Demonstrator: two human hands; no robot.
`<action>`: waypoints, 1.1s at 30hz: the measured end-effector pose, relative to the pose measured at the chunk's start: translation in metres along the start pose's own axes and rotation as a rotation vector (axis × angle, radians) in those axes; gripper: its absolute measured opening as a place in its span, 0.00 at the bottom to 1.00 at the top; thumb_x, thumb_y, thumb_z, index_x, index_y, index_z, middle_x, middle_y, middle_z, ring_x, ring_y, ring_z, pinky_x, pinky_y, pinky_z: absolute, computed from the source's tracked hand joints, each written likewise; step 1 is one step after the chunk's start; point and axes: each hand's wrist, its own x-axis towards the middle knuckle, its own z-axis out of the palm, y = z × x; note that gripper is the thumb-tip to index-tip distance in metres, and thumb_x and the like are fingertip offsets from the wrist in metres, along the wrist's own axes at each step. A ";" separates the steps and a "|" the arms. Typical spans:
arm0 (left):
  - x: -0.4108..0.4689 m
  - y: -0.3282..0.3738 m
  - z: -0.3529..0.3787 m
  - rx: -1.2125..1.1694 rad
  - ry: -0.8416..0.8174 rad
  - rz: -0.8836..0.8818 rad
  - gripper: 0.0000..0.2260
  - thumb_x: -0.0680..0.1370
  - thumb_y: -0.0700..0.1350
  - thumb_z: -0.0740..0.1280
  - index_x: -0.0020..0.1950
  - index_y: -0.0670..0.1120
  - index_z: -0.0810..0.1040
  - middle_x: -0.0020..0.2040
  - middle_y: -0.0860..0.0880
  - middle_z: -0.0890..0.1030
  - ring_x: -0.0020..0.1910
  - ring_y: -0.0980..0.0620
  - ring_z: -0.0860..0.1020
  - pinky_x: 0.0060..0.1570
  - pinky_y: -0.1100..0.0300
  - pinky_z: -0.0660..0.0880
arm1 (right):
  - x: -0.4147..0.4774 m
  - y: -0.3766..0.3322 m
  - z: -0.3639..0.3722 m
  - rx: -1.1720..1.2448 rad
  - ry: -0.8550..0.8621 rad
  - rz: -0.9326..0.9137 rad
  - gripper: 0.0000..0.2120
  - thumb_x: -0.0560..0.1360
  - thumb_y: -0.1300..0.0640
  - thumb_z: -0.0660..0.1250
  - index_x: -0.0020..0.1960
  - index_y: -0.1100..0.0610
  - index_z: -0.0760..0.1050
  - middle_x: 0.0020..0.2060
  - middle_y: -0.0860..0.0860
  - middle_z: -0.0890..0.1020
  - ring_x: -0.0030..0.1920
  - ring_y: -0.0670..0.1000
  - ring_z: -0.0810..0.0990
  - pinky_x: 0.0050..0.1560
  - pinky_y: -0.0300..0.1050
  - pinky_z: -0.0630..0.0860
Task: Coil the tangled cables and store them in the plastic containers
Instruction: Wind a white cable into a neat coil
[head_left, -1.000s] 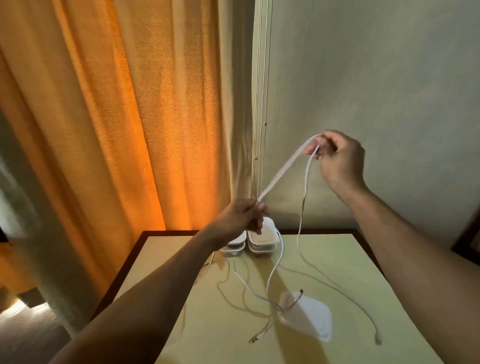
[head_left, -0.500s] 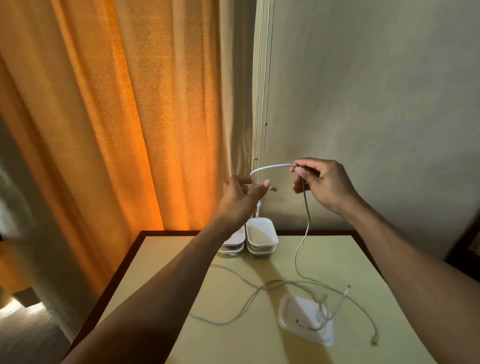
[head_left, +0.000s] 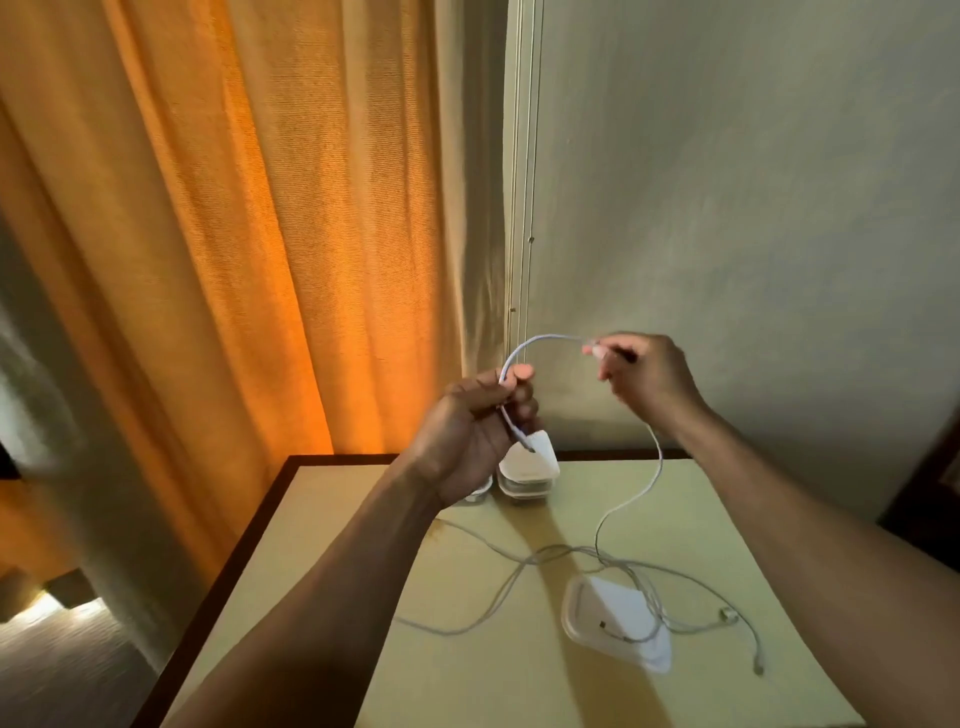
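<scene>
A white cable arches between my two hands above the table. My left hand grips one part of it, with a short end hanging below the fingers. My right hand pinches it farther along, and from there it drops to the table. More white cables lie tangled on the tabletop, partly across an open plastic container. Stacked lidded plastic containers stand at the table's far edge, partly hidden by my left hand.
The yellow table has a dark brown rim and stands against a pale wall. Orange curtains hang at the left. A dark piece of furniture shows at the right edge. Floor lies lower left.
Both hands came down and closer together, so the once taut cable now bows into an arch. The loose cables settled back on the table over the open container.
</scene>
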 end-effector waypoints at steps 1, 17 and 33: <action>-0.002 0.004 0.004 -0.025 -0.039 0.040 0.10 0.84 0.36 0.57 0.57 0.38 0.77 0.45 0.43 0.76 0.46 0.47 0.77 0.58 0.52 0.77 | -0.009 0.003 0.006 -0.095 -0.058 0.018 0.14 0.80 0.54 0.69 0.36 0.50 0.81 0.25 0.39 0.78 0.26 0.39 0.74 0.37 0.41 0.68; -0.024 -0.021 -0.014 1.000 0.118 0.200 0.08 0.81 0.42 0.70 0.46 0.44 0.88 0.45 0.47 0.87 0.45 0.56 0.82 0.50 0.52 0.80 | -0.104 -0.041 -0.013 -0.388 -0.157 -0.514 0.08 0.78 0.47 0.68 0.47 0.49 0.84 0.36 0.41 0.71 0.34 0.46 0.73 0.35 0.45 0.70; -0.069 0.018 0.043 0.125 -0.287 0.118 0.11 0.83 0.41 0.61 0.54 0.40 0.83 0.44 0.40 0.85 0.43 0.43 0.85 0.49 0.50 0.80 | -0.075 -0.053 0.014 0.342 -0.455 -0.099 0.10 0.78 0.59 0.70 0.40 0.51 0.85 0.30 0.52 0.83 0.31 0.48 0.76 0.33 0.48 0.74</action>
